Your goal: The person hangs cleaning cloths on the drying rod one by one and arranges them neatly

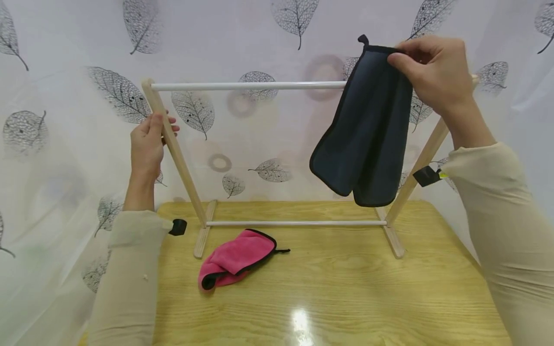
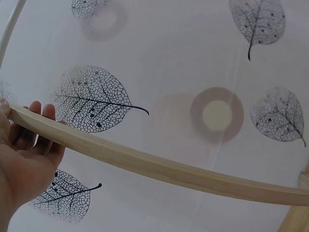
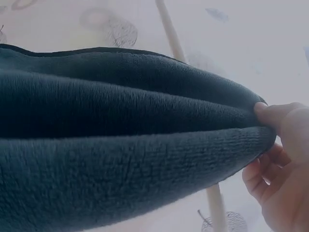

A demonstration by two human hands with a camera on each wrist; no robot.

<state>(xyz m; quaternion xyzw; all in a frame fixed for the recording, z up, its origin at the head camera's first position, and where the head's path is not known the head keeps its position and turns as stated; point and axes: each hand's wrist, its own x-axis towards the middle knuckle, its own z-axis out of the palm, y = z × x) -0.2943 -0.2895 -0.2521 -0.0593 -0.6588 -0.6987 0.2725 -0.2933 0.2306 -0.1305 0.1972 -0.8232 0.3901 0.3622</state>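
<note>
My right hand [image 1: 439,72] pinches the top edge of a dark blue-grey cloth [image 1: 368,125] with black trim and a small loop at its corner. The cloth hangs in folds in front of the right part of the rack's white top bar [image 1: 251,86]. In the right wrist view, thumb and fingers grip the gathered end of the plush cloth [image 3: 135,106]. My left hand [image 1: 148,144] holds the rack's left wooden post [image 1: 179,156], thumb in front and fingers behind. The left wrist view shows the same wooden post [image 2: 145,162] against the palm.
A crumpled pink cloth [image 1: 240,254] with black trim and a loop lies on the wooden table [image 1: 337,288], left of centre. The rack's lower white bar [image 1: 294,223] and wooden feet [image 1: 391,240] stand near the back edge. Behind hangs a leaf-patterned curtain [image 1: 242,38].
</note>
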